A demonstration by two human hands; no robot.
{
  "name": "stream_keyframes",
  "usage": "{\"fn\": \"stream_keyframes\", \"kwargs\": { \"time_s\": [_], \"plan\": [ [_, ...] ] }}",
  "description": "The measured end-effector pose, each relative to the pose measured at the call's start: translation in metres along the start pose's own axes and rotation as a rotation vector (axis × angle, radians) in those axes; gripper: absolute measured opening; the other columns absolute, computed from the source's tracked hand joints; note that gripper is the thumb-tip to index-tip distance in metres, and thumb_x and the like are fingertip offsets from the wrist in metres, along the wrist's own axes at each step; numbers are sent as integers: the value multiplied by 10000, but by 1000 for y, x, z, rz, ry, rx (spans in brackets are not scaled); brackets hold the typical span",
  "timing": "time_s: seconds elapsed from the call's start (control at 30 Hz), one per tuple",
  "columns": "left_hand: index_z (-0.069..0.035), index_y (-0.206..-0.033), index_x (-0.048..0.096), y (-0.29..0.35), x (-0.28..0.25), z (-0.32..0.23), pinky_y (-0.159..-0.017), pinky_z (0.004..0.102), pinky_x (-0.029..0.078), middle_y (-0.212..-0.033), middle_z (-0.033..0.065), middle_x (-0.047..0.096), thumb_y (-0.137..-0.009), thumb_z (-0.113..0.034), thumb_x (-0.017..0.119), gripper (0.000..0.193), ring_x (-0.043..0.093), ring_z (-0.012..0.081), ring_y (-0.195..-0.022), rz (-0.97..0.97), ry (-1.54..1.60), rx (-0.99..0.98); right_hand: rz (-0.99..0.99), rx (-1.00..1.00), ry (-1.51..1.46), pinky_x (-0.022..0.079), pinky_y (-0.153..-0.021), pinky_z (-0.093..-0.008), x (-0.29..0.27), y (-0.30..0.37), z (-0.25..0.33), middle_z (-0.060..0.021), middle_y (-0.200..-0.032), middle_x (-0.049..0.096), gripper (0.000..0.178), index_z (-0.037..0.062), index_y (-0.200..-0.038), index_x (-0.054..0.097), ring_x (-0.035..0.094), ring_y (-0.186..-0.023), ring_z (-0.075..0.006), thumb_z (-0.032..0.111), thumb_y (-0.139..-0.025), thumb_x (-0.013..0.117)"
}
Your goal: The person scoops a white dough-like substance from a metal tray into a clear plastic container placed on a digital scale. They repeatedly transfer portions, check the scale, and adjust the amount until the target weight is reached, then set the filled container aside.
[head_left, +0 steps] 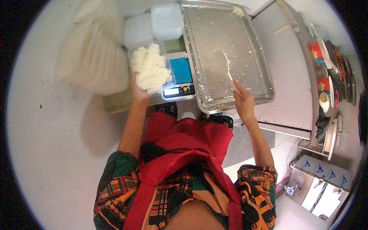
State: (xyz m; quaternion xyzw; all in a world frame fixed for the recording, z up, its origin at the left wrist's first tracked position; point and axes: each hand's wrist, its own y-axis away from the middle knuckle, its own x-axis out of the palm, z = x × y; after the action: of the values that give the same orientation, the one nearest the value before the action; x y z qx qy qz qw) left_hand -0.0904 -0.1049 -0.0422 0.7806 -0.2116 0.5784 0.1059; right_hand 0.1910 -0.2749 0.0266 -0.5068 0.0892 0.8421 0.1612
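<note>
My left hand [138, 91] grips the near edge of a clear plastic container [167, 65] heaped with white cooked rice [150, 67]; the container is tilted just left of a small digital scale [180, 78] with a blue platform. My right hand [243, 102] holds the handle of a white rice paddle [225, 66], whose blade rests on a large metal tray [253, 46]. The tray is smeared with scattered grains and holds a small clump of rice at its far corner.
A stack of translucent plastic containers [153, 25] stands behind the scale. A blurred pile of white lids or bags [92, 53] lies at the left. A steel counter [287, 76] runs to the right, with small colourful tubs on shelves [326, 76]. A metal appliance [322, 184] stands lower right.
</note>
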Motion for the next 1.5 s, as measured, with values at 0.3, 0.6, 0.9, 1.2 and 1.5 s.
{"fn": "stream_keyframes", "kwargs": {
  "time_s": [0.3,0.6,0.9,1.2,1.5],
  "plan": [
    [-48,-1241,339,13,-28,13,-900,477,367,-1211,158,429,-864,-358,295,489,450,337,-1072,-45,165,-106,145,-110,402,439,-641,-391,16,36,-16,-92,-879,545,293,149,-1036,560,544,-768,-285,126,-744,542],
    [-46,-1245,327,15,-13,15,-876,462,399,-1207,152,433,-872,-371,294,496,466,323,-1060,-214,-59,-47,-12,-576,289,396,-748,-352,27,-81,65,-63,-923,553,217,97,-906,603,509,-867,-238,135,-693,601],
    [-37,-1231,330,23,-21,10,-864,404,427,-1187,150,447,-878,-307,294,446,482,281,-1048,-79,111,-39,67,-713,534,390,-754,-315,95,-157,97,-52,-927,541,251,90,-869,628,484,-899,-203,93,-620,598],
    [-47,-1245,324,14,-2,9,-890,424,398,-1207,139,437,-887,-363,263,482,470,290,-1063,-35,136,-38,94,-647,557,394,-746,-328,123,-174,84,-57,-865,543,127,109,-728,629,490,-882,-205,115,-608,590],
    [-52,-1249,322,14,8,4,-907,424,379,-1218,141,425,-890,-395,242,503,461,294,-1073,-291,-13,-34,199,-285,-262,425,-734,-287,85,-170,105,-66,-897,555,163,65,-775,650,523,-848,-165,211,-707,623]
  ]
}}
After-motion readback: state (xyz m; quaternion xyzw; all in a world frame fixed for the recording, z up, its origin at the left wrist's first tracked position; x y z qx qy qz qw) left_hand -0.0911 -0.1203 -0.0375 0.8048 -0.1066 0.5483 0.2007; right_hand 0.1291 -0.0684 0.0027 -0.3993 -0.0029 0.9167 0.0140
